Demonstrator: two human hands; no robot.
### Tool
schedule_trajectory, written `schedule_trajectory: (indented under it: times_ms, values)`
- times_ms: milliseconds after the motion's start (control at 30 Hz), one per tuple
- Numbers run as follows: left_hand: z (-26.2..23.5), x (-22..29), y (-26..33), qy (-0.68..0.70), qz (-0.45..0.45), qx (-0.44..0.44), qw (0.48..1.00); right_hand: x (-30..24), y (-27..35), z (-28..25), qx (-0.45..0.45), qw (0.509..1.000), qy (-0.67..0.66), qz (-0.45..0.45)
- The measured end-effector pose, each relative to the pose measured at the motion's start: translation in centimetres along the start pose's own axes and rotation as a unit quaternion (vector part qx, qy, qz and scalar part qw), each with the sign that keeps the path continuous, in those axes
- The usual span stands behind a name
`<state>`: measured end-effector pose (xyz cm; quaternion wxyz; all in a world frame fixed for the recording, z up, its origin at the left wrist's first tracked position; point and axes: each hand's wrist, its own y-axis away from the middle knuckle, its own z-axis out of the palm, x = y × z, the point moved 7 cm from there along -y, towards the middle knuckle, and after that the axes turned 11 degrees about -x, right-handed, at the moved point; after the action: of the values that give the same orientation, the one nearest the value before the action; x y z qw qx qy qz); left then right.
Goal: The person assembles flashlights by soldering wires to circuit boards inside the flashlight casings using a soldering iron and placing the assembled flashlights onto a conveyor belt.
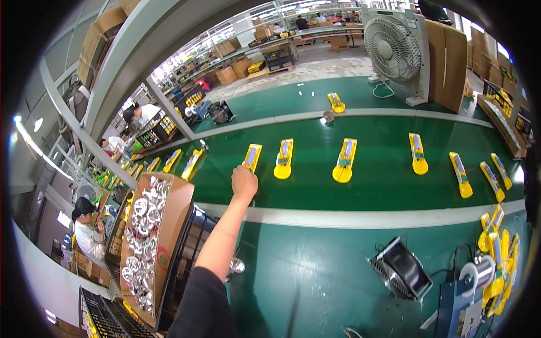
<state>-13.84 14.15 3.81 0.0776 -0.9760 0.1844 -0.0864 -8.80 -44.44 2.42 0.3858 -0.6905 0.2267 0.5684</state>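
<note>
My left arm, in a black sleeve, stretches over a green conveyor belt. My left hand (244,183) is closed on the near end of a yellow plastic housing (253,155) that has a bluish-purple part inside. My fingertips are partly hidden. Similar housings with rounded ends lie along the belt, among them one left of my hand (193,164), one just right of it (284,159) and another further right (345,161). Beside my forearm, a shiny silver cup-shaped part (236,265) with a red wire sits on the green bench. My right hand is out of view.
A cardboard box (179,205) of silver reflector-like parts stands left of my arm. On the bench are a small black fan (401,270), a wire spool (478,276) and piled yellow housings (498,253). A large fan (394,50) stands beyond the belt. Co-workers sit at left.
</note>
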Motion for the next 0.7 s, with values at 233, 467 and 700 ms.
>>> schedule_trajectory:
  times_ms: [233,467,700]
  values:
    - [2.7,0.3,-8.3,-0.001,-0.053,-0.071,0.996,0.9,-0.6,-0.1,0.036,0.998,-0.011,0.045]
    - [-0.9,1.8,-3.1,0.108,0.033,0.047,0.993,1.2,0.5,-0.5,0.08,0.995,-0.031,0.055]
    - [1.5,4.4,2.2,0.2,0.073,-0.018,0.977,0.6,0.8,-0.7,0.064,0.994,-0.024,0.086]
